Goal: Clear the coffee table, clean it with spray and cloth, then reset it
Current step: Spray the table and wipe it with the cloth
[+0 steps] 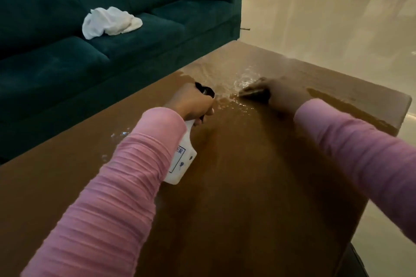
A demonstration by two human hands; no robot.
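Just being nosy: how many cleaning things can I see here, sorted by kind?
Spray bottles: 1, the white spray bottle in the left hand.
Cloths: 2, the white cloth on the sofa and the dark cloth under the right hand.
Total: 3.

Pretty dim shot, we get most light from the pale floor up top right. Wet glare glints mid coffee table, the right hand is smeared with motion blur, and edges bend from the wide lens.

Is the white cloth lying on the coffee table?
No, the white cloth lies crumpled on a seat cushion of the green sofa, apart from the coffee table.
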